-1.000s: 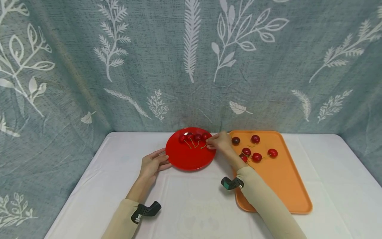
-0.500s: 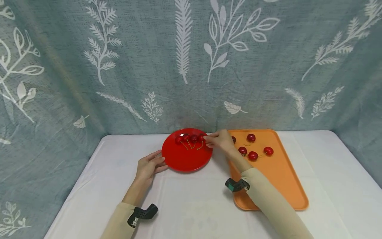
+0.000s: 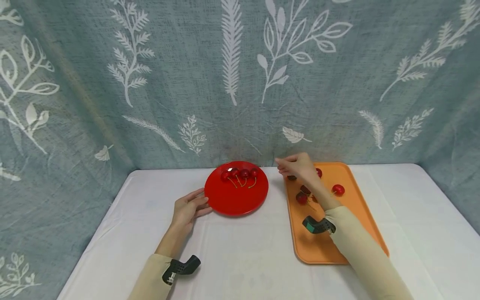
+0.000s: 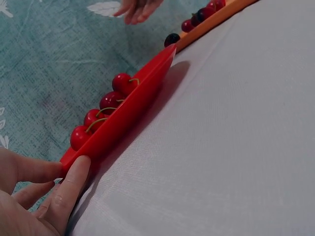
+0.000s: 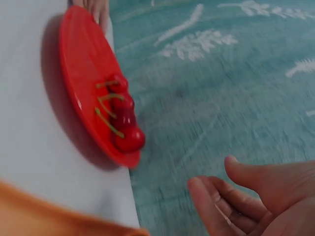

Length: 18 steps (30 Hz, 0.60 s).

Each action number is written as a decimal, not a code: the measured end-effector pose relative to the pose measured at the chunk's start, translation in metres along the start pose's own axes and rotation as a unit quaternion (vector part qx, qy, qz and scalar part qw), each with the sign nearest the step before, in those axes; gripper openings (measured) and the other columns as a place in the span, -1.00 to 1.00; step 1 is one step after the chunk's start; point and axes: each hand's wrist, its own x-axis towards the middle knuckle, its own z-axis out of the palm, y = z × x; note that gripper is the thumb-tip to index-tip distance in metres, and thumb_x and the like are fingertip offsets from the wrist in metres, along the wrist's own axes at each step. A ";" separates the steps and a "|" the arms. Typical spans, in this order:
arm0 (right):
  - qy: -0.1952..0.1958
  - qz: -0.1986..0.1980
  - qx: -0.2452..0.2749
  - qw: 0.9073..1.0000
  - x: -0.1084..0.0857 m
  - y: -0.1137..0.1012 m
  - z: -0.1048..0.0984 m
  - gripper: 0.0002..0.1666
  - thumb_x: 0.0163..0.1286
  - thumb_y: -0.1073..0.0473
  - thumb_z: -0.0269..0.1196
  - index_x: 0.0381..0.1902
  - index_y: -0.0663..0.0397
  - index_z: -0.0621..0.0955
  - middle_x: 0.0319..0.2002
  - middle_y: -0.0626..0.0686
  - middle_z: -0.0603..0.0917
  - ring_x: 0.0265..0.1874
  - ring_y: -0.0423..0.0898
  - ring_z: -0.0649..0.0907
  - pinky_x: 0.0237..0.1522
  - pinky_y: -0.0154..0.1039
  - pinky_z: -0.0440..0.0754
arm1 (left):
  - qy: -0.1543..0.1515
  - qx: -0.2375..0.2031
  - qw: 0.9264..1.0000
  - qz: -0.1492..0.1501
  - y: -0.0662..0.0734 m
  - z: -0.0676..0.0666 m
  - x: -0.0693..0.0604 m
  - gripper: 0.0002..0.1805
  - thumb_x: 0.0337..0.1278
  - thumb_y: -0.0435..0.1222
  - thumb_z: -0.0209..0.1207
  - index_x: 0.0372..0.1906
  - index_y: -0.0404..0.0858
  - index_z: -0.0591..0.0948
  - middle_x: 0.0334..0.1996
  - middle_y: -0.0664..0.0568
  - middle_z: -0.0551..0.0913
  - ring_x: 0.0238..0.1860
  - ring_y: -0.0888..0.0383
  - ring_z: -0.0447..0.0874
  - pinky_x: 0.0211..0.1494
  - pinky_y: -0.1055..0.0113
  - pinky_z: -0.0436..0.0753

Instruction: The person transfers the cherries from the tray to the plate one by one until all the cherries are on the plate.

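Right hand (image 3: 298, 166), unclenched and apparently empty, has drawn back from the red plate (image 3: 234, 199).

Against the fingertips (image 4: 79, 164) of the left hand (image 3: 186, 210), the round red plate (image 3: 236, 202) looks like smooth, glossy plastic. Just beyond those fingers, the red cherries (image 4: 111, 102) have slick, shiny skins. Beneath the right hand's fingers, the rectangular orange tray (image 3: 305, 248) looks like smooth plastic with a soft sheen. Nearer than both hands' fingers, the white table cloth (image 3: 255, 258) is matt and finely woven; beyond them, the blue-green leaf-patterned curtain (image 3: 210, 83) is matt, coarse-textured cloth.
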 end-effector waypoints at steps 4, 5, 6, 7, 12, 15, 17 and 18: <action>0.004 -0.007 -0.012 1.000 -0.006 0.009 -0.017 -0.51 0.41 0.07 0.26 -0.08 0.52 0.66 -0.23 0.34 0.73 -0.22 0.19 0.74 -0.05 0.08 0.70 | 0.000 -0.003 1.000 0.000 -0.001 -0.001 0.001 -0.48 0.31 -0.45 0.13 0.36 -0.39 0.39 -0.18 -0.05 0.68 -0.37 0.21 0.74 -0.20 0.31 0.75; 0.004 -0.008 -0.020 1.000 -0.008 0.011 -0.021 -0.51 0.41 0.07 0.26 -0.08 0.51 0.66 -0.24 0.33 0.73 -0.23 0.18 0.75 -0.06 0.07 0.71 | 0.000 -0.002 1.000 -0.001 -0.002 -0.001 0.001 -0.48 0.31 -0.45 0.13 0.36 -0.39 0.39 -0.17 -0.05 0.68 -0.37 0.21 0.74 -0.20 0.31 0.75; 0.003 -0.011 -0.023 1.000 -0.011 0.014 -0.025 -0.51 0.42 0.08 0.25 -0.07 0.52 0.65 -0.24 0.34 0.73 -0.23 0.18 0.75 -0.07 0.07 0.71 | 0.000 -0.002 1.000 0.000 -0.002 -0.001 0.001 -0.48 0.31 -0.45 0.13 0.36 -0.39 0.39 -0.16 -0.06 0.68 -0.37 0.22 0.74 -0.19 0.31 0.75; 0.005 -0.013 -0.026 1.000 -0.013 0.016 -0.029 -0.50 0.42 0.08 0.25 -0.06 0.53 0.64 -0.24 0.34 0.73 -0.24 0.19 0.75 -0.08 0.06 0.71 | 0.001 -0.003 1.000 0.000 -0.003 -0.001 0.002 -0.48 0.31 -0.45 0.13 0.36 -0.39 0.40 -0.15 -0.07 0.68 -0.37 0.21 0.74 -0.19 0.30 0.75; 0.011 -0.004 -0.041 0.999 -0.030 0.025 -0.050 -0.47 0.43 0.05 0.23 0.01 0.52 0.61 -0.19 0.36 0.72 -0.23 0.15 0.75 -0.09 0.01 0.73 | 0.001 -0.006 1.000 0.002 -0.004 -0.001 0.002 -0.47 0.30 -0.46 0.13 0.36 -0.39 0.40 -0.10 -0.11 0.67 -0.37 0.21 0.75 -0.20 0.30 0.75; 0.021 0.004 -0.056 0.998 -0.040 0.030 -0.061 -0.47 0.43 0.04 0.23 -0.01 0.51 0.63 -0.22 0.30 0.74 -0.26 0.08 0.76 -0.12 -0.04 0.74 | 0.001 -0.007 1.000 0.002 -0.004 -0.001 0.002 -0.47 0.30 -0.47 0.12 0.36 -0.39 0.40 -0.06 -0.13 0.65 -0.37 0.22 0.74 -0.20 0.31 0.75; 0.036 0.014 -0.064 0.997 -0.045 0.033 -0.067 -0.48 0.42 0.03 0.25 -0.05 0.50 0.65 -0.29 0.23 0.76 -0.31 0.05 0.77 -0.18 -0.09 0.76 | 0.003 -0.008 1.000 0.002 -0.004 0.000 0.002 -0.48 0.30 -0.48 0.12 0.36 -0.39 0.40 -0.04 -0.14 0.64 -0.37 0.22 0.74 -0.20 0.30 0.75; 0.043 0.017 -0.073 0.996 -0.048 0.035 -0.070 -0.48 0.41 0.02 0.25 -0.08 0.48 0.66 -0.33 0.19 0.77 -0.33 0.03 0.77 -0.21 -0.11 0.77 | 0.003 -0.008 1.000 0.002 -0.003 0.000 0.002 -0.48 0.30 -0.48 0.13 0.35 -0.39 0.40 -0.05 -0.14 0.64 -0.37 0.22 0.74 -0.20 0.30 0.75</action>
